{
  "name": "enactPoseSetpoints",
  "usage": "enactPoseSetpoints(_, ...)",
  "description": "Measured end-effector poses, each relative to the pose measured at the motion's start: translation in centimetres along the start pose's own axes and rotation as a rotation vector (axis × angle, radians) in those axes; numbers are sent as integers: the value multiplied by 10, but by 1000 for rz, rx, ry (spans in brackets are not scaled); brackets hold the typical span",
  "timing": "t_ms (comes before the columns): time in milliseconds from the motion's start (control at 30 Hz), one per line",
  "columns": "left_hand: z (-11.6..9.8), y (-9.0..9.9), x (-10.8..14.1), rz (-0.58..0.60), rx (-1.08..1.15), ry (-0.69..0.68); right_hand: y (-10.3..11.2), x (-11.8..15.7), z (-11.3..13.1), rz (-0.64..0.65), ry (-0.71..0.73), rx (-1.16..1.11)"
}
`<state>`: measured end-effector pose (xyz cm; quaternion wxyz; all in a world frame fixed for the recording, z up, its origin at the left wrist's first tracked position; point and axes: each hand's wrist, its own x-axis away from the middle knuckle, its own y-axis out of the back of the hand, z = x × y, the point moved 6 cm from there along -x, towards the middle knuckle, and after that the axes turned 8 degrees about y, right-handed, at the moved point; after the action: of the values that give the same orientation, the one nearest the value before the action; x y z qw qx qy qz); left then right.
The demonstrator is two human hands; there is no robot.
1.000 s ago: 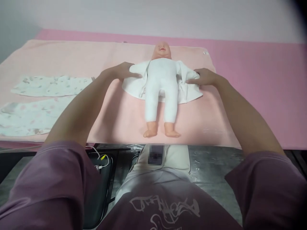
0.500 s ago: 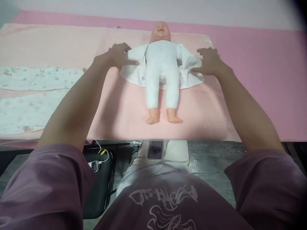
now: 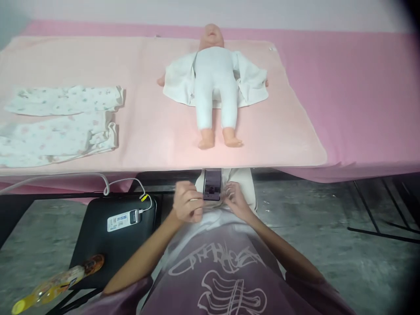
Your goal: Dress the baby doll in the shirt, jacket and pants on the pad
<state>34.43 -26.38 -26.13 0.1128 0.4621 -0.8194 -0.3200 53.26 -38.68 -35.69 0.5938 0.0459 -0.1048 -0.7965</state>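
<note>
A baby doll [image 3: 216, 68] lies on its back on the pink mat, dressed in a white bodysuit with long legs. A white jacket [image 3: 180, 81] is on its arms, spread open at both sides. Below the table edge, over my lap, my left hand [image 3: 188, 202] is closed beside a phone [image 3: 212, 186]; what it holds, if anything, is hidden. My right hand [image 3: 236, 201] is at the phone's other side, its fingers bent and loosely apart, with nothing seen in them. The phone rests on my light trousers.
Folded printed baby clothes [image 3: 65, 100] lie at the left of the mat [image 3: 147, 131]. A black chair [image 3: 98, 245] at lower left carries a white device [image 3: 123, 221] with a cable and a bottle [image 3: 62, 282]. Metal legs [image 3: 380, 232] stand at lower right.
Both my hands have left the jacket's sleeves and drawn back down to my lap near the phone. The view has shifted, showing the bottle and the whole folded clothes.
</note>
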Motion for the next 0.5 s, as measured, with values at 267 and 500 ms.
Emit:
enactPoseSetpoints(267, 65, -45, 79, -232, 139, 200, -36, -4, -45, -33, -119, -134)
enactPoseSetpoints(500, 80, -56, 79, -199, 203, 246, -35, -6, -49, -71, -114, -156)
